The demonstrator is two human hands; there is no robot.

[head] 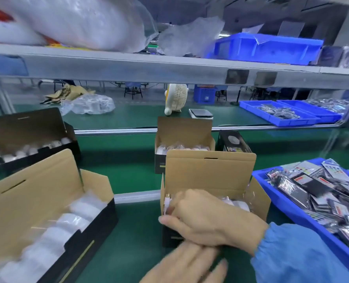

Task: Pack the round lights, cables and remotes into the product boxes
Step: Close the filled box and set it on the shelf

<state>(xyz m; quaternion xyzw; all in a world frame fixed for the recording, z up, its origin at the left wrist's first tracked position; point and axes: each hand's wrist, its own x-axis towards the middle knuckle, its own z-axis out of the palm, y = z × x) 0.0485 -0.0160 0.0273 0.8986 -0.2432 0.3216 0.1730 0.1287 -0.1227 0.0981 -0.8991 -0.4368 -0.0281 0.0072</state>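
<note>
In the open box (211,172), bagged lights (238,205).

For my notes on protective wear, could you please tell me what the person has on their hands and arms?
Both hands are bare, with no gloves or rings visible. The right hand emerges from a light blue sleeve with a gathered, elasticated cuff. The left hand shows no sleeve in view.

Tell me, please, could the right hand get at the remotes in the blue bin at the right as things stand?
Probably yes: the right hand is busy at the open product box, but the blue bin of remotes sits open-topped beside that box, with nothing between them.
</note>
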